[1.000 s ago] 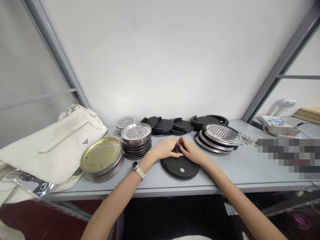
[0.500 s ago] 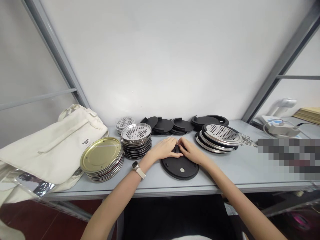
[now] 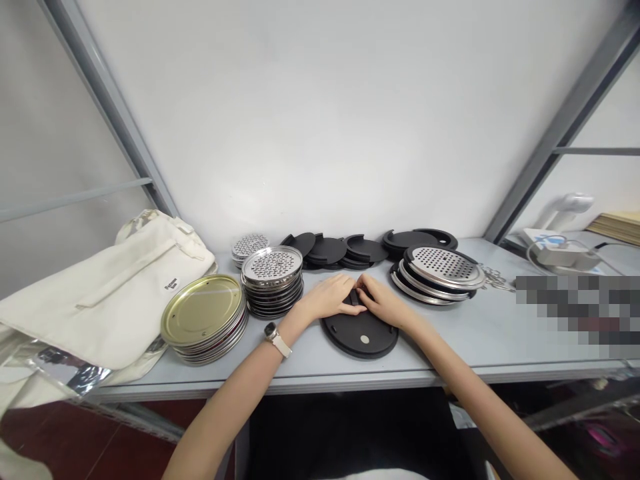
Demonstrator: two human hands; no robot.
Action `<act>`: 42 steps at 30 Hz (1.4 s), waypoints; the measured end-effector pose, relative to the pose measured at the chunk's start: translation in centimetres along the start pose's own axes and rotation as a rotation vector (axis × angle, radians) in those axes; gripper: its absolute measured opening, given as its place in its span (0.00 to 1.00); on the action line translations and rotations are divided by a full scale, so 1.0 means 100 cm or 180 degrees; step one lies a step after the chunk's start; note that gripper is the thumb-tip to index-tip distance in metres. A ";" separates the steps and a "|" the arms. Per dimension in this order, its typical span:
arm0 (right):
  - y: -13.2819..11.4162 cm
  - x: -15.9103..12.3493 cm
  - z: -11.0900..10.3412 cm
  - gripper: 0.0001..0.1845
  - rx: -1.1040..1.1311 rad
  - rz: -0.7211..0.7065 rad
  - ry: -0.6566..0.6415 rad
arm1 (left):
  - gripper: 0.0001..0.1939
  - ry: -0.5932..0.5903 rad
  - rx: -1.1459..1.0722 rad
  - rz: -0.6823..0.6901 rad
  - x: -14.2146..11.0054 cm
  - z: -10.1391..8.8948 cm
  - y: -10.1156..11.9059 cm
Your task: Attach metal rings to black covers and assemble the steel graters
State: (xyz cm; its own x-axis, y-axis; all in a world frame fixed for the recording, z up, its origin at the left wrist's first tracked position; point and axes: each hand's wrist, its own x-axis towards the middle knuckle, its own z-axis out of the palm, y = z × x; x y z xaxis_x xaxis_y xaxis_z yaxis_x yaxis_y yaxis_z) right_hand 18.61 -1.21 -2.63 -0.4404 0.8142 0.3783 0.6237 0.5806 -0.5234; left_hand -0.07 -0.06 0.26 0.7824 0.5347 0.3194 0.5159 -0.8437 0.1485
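Two bare hands over one black disc, on the grey table.
From my remote view: left hand (image 3: 333,297), watch (image 3: 271,329) at wrist, and right hand (image 3: 377,300), forearms converging, fingers bent and nearly meeting at the far part of the black disc (image 3: 363,323), near the table (image 3: 320,370) front; whether they pinch anything, I cannot tell. Outward: one gold-topped stack (image 3: 203,310), three perforated-topped stacks, four black round groups behind, one pale bag (image 3: 135,273). Hidden: the disc's far edge; layer counts unclear; right-hand patch pixelated.
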 end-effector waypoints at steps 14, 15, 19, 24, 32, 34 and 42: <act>0.003 0.000 0.001 0.04 0.0006 -0.0024 0.0012 | 0.18 -0.0004 -0.0042 -0.0062 0.001 0.002 -0.002; 0.003 0.000 0.001 0.04 0.0008 -0.0032 0.0010 | 0.18 -0.0020 -0.0045 -0.0076 0.001 0.001 -0.001; 0.003 0.000 0.001 0.04 -0.0009 -0.0050 0.0009 | 0.18 -0.0093 -0.0046 -0.0159 0.001 -0.002 0.001; 0.001 0.000 0.001 0.04 -0.0025 -0.0076 0.0041 | 0.18 -0.0079 -0.0136 -0.0211 0.000 -0.003 0.002; 0.002 -0.001 0.001 0.04 -0.0068 -0.0113 0.0059 | 0.18 -0.0072 -0.0124 -0.0216 0.000 -0.002 0.002; 0.002 -0.001 0.001 0.04 -0.0070 -0.0114 0.0063 | 0.18 -0.0080 -0.0114 -0.0219 0.000 -0.002 0.001; 0.002 -0.001 0.000 0.04 -0.0053 -0.0079 -0.0002 | 0.19 -0.0039 -0.0032 -0.0172 0.000 0.003 -0.003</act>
State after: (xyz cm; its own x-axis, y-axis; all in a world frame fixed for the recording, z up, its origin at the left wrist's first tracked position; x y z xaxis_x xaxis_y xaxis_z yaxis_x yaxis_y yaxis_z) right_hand 18.75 -1.18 -2.77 -0.4563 0.7996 0.3905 0.6232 0.6004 -0.5011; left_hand -0.09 0.22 -0.03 0.7578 0.5799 0.2991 0.5540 -0.8140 0.1747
